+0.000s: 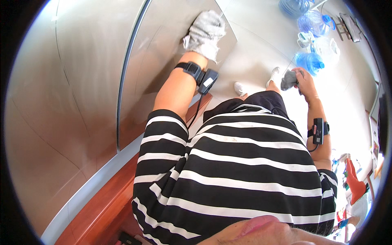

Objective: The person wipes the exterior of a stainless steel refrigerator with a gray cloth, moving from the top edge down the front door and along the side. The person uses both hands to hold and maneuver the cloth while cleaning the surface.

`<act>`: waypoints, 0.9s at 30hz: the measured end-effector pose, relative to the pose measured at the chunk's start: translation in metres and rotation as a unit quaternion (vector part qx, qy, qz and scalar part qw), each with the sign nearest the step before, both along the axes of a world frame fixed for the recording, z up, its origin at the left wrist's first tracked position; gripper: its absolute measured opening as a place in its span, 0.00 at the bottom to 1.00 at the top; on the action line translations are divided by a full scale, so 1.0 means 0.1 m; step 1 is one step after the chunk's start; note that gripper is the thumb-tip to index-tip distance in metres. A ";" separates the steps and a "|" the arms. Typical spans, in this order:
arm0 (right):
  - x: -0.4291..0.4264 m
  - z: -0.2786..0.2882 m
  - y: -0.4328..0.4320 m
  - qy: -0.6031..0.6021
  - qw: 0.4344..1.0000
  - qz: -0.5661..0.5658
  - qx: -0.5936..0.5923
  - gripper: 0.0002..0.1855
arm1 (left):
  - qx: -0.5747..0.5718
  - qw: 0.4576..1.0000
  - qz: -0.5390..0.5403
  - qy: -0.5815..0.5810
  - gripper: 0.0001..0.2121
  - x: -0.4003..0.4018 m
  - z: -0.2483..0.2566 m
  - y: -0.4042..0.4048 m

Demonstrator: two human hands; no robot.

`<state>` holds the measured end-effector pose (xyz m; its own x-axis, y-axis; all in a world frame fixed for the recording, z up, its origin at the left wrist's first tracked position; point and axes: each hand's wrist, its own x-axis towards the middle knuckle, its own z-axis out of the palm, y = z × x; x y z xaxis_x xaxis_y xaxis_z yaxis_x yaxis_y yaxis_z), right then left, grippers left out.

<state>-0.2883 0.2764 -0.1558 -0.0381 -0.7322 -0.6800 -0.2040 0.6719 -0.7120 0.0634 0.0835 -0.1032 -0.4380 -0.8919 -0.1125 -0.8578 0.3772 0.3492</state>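
Observation:
A frayed grey-white cloth [205,32] covers my left hand [203,39] like a mitt, hiding the fingers. The covered hand lies against a glossy beige door panel [153,70]. Lower down on the right, a crumpled dark grey cloth [288,80] is gripped in my right hand [303,80], away from the panel. Each of my forearms carries a strapped black device, the left device [208,81] and the right device [318,131], with a cable attached.
Several large plastic water bottles [309,62] stand on the pale tiled floor [254,43] at upper right. A dark metal strip [122,88] divides the glossy panels. Reddish-brown wood [107,196] runs along their base. A red-orange item [355,183] is at the right edge.

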 end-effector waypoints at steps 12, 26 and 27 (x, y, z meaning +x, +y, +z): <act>0.00 0.13 0.17 0.116 0.985 -0.035 0.125 0.15 | 0.008 0.990 0.084 -0.109 0.06 1.91 0.33 1.29; -0.09 0.06 0.14 0.146 0.973 0.008 0.177 0.16 | -0.263 0.819 0.300 -0.412 0.10 3.04 0.23 0.98; -0.09 0.05 0.15 0.144 0.974 0.010 0.172 0.16 | -0.225 0.827 0.295 -0.422 0.11 3.03 0.17 0.93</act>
<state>-0.2976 0.2916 -0.1504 -0.2512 -0.4645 -0.8492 -0.3768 0.8550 -0.3563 0.3662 0.1768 -0.0862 0.1546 -0.9571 0.2451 -0.8058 -0.2657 -0.5292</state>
